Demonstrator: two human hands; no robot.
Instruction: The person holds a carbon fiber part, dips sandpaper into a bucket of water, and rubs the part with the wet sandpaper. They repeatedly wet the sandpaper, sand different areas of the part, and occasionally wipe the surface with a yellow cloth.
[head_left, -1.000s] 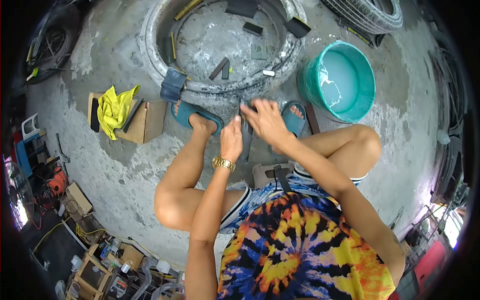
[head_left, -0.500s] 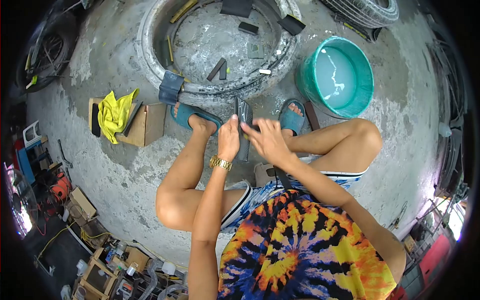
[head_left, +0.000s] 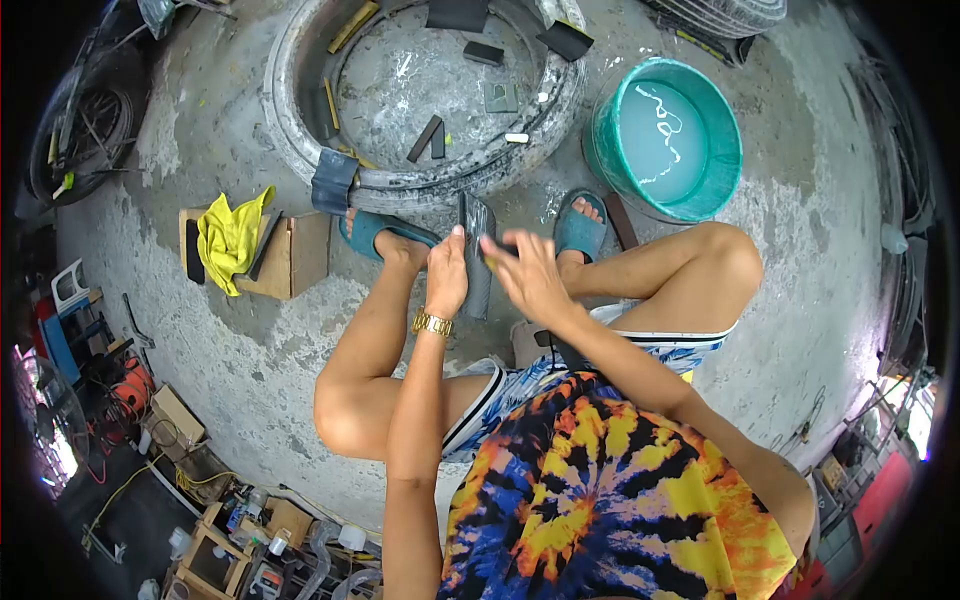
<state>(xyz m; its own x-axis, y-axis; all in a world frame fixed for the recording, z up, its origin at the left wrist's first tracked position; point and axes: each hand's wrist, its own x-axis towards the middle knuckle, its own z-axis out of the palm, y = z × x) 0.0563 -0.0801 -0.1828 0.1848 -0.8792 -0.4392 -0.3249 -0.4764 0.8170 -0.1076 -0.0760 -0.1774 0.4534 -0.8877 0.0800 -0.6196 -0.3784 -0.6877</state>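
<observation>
Between my knees, a long dark grey piece that looks like rubber (head_left: 480, 285) stands lengthwise, with a shiny, wet-looking upper part. My left hand (head_left: 446, 280), with a gold watch on its wrist, is closed around its left edge, thumb along the side. At its right face is my right hand (head_left: 530, 280), fingers bent and partly smeared by motion. A small yellowish bit shows by the right fingertips; what it is cannot be made out.
Ahead lies a big whitish-grey tyre (head_left: 295, 140) with dark rubber pieces in and on it. A green tub (head_left: 600, 140) of cloudy liquid stands right. Left is a cardboard box (head_left: 300, 255) with a yellow cloth (head_left: 230, 240). Tools and crates (head_left: 215, 560) crowd the lower left.
The whole view has shifted slightly. My right hand has moved a little on the rubber piece, its fingers now more blurred. My left hand keeps its grip.
</observation>
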